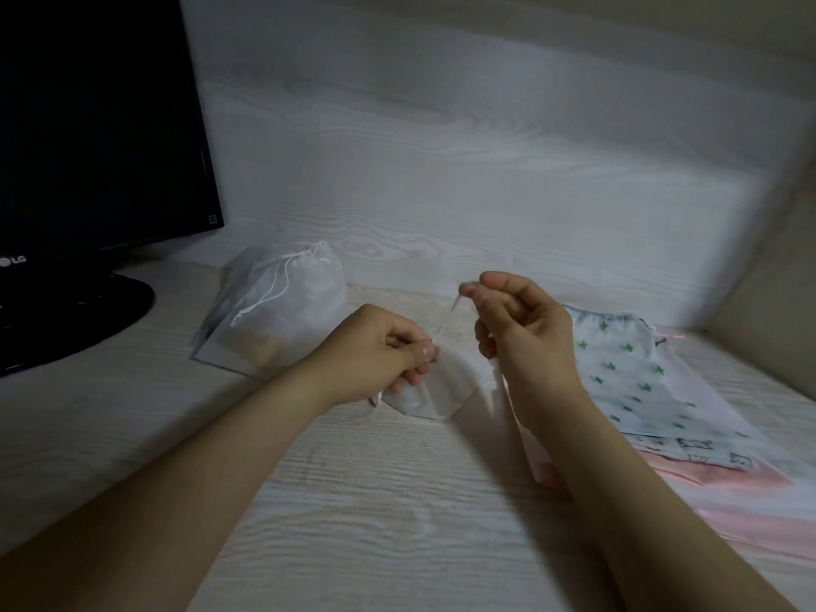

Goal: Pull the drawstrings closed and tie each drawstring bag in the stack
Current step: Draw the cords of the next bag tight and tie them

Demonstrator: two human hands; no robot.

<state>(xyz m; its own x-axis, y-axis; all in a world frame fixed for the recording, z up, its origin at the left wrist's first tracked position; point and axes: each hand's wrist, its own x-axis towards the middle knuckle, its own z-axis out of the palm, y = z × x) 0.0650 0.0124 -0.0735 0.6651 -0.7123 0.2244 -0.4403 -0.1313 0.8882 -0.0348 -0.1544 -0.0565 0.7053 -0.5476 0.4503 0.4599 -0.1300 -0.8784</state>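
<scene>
All my feed gives me of the person is two hands and two forearms. The left hand (375, 346) and the right hand (525, 329) are bare to the fingertips. The left forearm (198, 457) and the right forearm (640, 501) are uncovered along the whole length I can see, down to the bottom edge of my view. The nails look short and plain; the clearest is the left thumbnail (426, 350). Dim light and blur hide finer detail.

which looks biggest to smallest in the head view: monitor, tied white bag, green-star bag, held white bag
1. monitor
2. tied white bag and green-star bag: alike, unranked
3. held white bag, partly hidden
</scene>
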